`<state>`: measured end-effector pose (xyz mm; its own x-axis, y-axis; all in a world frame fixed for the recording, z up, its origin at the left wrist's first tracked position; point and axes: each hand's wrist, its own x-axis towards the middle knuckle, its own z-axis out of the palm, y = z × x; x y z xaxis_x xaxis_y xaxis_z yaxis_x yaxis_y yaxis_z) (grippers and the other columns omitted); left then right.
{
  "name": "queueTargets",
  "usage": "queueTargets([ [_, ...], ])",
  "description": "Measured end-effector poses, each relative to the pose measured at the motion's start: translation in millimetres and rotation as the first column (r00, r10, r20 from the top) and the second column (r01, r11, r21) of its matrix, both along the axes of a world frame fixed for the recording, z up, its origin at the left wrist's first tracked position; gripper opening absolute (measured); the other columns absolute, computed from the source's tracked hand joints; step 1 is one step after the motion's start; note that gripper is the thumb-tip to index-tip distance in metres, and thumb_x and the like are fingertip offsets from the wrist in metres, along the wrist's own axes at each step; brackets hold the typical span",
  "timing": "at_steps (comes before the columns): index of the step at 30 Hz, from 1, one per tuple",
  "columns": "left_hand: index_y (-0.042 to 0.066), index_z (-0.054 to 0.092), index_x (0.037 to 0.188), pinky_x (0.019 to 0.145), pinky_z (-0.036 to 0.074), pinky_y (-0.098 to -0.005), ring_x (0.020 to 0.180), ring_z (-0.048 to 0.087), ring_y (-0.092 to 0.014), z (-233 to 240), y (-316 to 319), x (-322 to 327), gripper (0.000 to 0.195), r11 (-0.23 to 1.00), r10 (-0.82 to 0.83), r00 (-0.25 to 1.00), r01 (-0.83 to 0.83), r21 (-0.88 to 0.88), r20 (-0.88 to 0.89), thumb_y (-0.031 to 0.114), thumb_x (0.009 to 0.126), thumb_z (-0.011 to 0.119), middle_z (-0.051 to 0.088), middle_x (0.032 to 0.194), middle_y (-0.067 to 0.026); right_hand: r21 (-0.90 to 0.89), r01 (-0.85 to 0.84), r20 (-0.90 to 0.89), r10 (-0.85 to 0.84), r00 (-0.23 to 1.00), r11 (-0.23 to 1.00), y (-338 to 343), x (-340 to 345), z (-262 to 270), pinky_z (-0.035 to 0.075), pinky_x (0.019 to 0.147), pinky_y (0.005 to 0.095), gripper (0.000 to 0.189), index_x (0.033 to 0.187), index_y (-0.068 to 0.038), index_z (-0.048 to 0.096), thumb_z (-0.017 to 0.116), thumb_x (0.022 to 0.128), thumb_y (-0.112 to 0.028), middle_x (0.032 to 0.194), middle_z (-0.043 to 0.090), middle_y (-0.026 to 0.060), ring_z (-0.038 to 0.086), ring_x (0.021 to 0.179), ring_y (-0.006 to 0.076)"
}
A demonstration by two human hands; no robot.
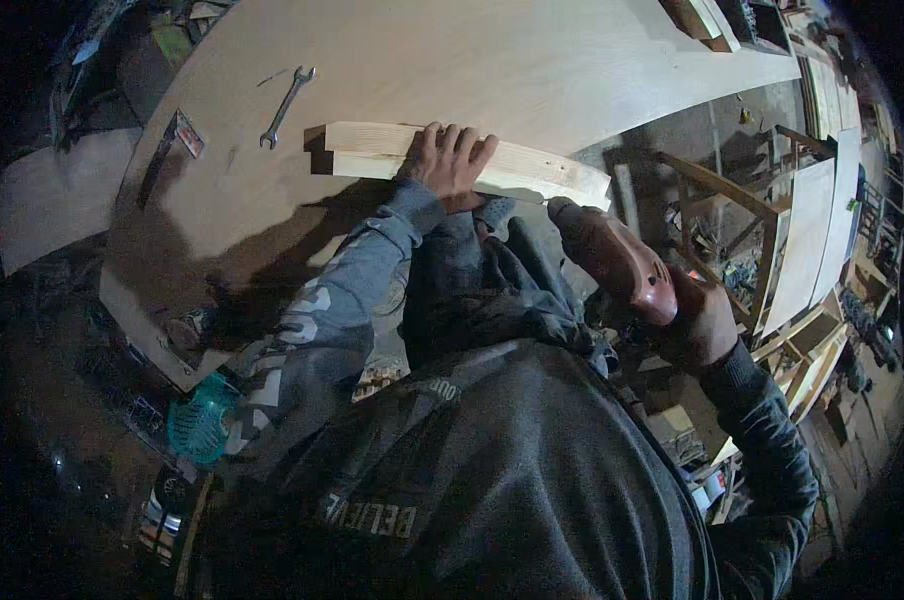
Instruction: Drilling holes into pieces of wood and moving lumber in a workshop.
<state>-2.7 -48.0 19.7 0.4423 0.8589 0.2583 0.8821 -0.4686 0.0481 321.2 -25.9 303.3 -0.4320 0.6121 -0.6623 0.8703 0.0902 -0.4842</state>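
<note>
Two pale lengths of lumber [369,141] lie together along the near edge of a large plywood tabletop [452,67]. My left hand [452,161] grips them near their middle, its fingers laid over the top. At the right, my right hand [703,319] holds a reddish-brown power tool, apparently a drill [617,259], by its rear end. Its narrow front points at the near side of the lumber, close to the right end. A thin tip shows there; whether it touches the wood I cannot tell. Part of my right hand is hidden behind the tool's body.
An open-end wrench [285,109] lies on the tabletop beyond the lumber. A small flat object with a red label [189,136] is further left. Wooden frames [729,187] and panels [801,244] stand on the right. A teal slotted plastic object [201,420] sits at lower left.
</note>
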Motion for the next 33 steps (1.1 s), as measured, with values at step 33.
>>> queueTargets([
  [33, 0.008, 0.049, 0.139, 0.105, 0.030, -0.0584, 0.115, 0.049, -0.032, -7.2, -8.0, 3.2, 0.089, 0.999, 0.032, 0.989, -0.036, 0.025, 0.145, 0.046, 0.063, 0.077, 0.053, 0.120, -0.0157, 0.079, 0.426, -0.162, -0.410, 0.898, 0.901, -56.9, 37.8, 63.4, 0.053, 0.080, 0.0338, 0.033, 0.114, 0.002, 0.067, 0.074, 0.084, -0.010, 0.099, 0.073, 0.0124, 0.066, 0.090, 0.0158],
])
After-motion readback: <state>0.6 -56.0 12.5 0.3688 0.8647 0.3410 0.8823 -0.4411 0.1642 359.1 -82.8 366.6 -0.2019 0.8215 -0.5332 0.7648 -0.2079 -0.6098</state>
